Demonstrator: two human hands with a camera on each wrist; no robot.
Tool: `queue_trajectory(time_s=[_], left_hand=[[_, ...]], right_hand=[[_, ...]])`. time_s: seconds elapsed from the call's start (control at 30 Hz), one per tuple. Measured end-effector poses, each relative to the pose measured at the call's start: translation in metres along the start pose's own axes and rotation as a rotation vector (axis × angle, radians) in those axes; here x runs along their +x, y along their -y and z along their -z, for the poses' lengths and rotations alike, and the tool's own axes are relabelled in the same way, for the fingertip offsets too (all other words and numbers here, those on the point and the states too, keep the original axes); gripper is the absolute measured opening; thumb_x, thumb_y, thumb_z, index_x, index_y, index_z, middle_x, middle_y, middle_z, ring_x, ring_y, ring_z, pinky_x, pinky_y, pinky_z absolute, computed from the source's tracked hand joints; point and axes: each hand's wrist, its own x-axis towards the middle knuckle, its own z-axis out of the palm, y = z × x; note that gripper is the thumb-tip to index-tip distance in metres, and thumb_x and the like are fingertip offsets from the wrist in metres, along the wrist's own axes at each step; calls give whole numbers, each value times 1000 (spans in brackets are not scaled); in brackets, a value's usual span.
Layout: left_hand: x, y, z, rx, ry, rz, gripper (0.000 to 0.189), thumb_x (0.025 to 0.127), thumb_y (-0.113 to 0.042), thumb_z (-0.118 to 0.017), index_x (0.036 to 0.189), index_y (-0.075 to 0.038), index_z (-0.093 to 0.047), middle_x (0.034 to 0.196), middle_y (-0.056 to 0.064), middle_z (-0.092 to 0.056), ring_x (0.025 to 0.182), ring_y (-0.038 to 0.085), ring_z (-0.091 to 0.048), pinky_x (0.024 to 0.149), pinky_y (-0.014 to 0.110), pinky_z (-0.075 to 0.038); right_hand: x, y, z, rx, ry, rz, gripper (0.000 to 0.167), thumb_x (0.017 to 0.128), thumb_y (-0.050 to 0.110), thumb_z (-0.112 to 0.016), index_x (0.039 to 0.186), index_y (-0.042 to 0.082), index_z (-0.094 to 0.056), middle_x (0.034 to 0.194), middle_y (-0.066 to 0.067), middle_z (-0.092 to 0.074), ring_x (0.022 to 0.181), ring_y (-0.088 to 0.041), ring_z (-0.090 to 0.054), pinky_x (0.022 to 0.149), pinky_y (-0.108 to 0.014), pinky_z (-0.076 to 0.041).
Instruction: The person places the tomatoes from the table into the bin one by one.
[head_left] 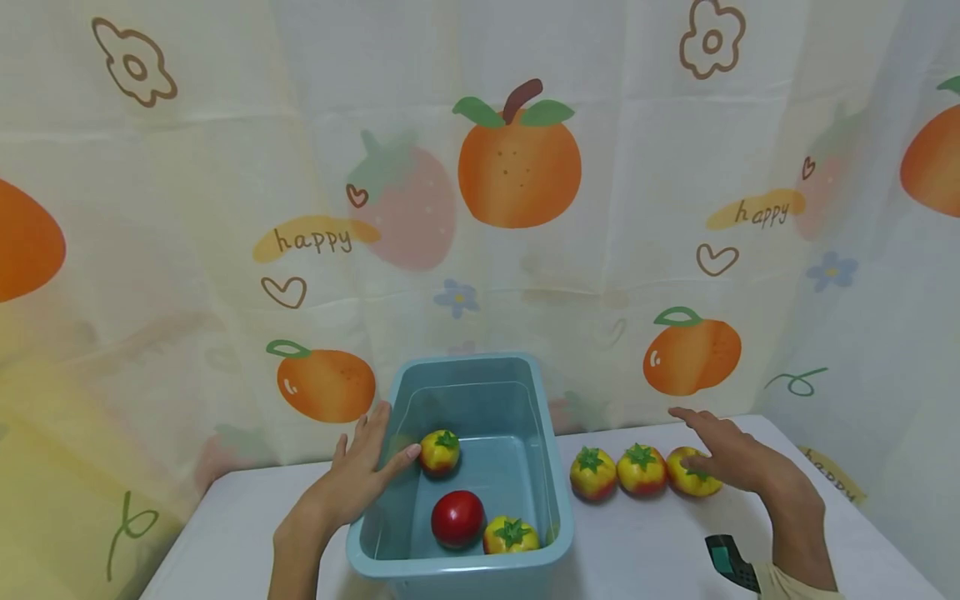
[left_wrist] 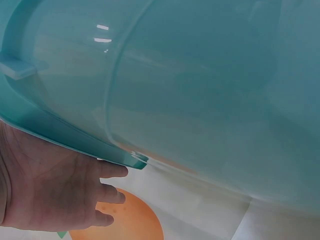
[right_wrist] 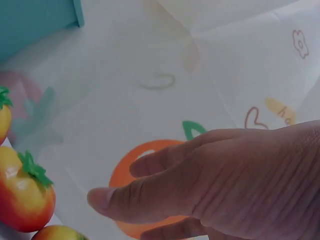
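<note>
A light-blue plastic bin [head_left: 557, 500] stands on the table. Inside lie two yellow-and-red toy fruits with green leafy tops, one farther back [head_left: 439, 454] and one near the front [head_left: 512, 536], plus a plain red round fruit [head_left: 457, 518]. My left hand [head_left: 352, 475] rests at the bin's left rim, fingers straight outside and thumb reaching over the edge; the left wrist view shows the palm [left_wrist: 55, 185] beside the wall. To the bin's right sit three similar fruits in a row [head_left: 593, 475]. My right hand [head_left: 738, 454] hovers by the rightmost fruit [head_left: 692, 482], fingers extended, holding nothing.
A white-covered table [head_left: 637, 550] carries the bin and fruits. Directly behind it hangs a pale curtain [head_left: 615, 125] printed with fruits, hearts and flowers. A dark band with a teal face [head_left: 726, 560] shows near the right sleeve.
</note>
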Motion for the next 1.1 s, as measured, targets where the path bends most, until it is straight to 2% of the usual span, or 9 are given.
queue_trajectory(time_s=[0.3, 0.57, 1.1], left_hand=[[-1, 1, -1, -3, -3, -9, 100, 102, -67, -45, 168, -15, 9, 178, 12, 9, 163, 47, 11, 126, 66, 18], [0, 0, -1, 5, -7, -6, 102, 100, -69, -44, 169, -14, 7, 178, 13, 6, 163, 49, 9, 126, 66, 17], [0, 1, -1, 6, -9, -8, 104, 99, -72, -44, 168, -13, 8, 178, 13, 6, 163, 48, 9, 126, 66, 17]], right_hand=[[7, -14, -13, 45, 143, -159, 86, 89, 27, -81, 157, -2, -36, 155, -42, -37, 136, -67, -37, 104, -83, -37], [16, -32, -30, 102, 192, -260, 92, 88, 35, -83, 159, 2, -34, 156, -43, -33, 135, -65, -37, 104, -83, -38], [24, -44, -44, 107, 213, -299, 97, 85, 36, -85, 160, 4, -33, 156, -41, -35, 133, -61, -40, 104, -81, -39]])
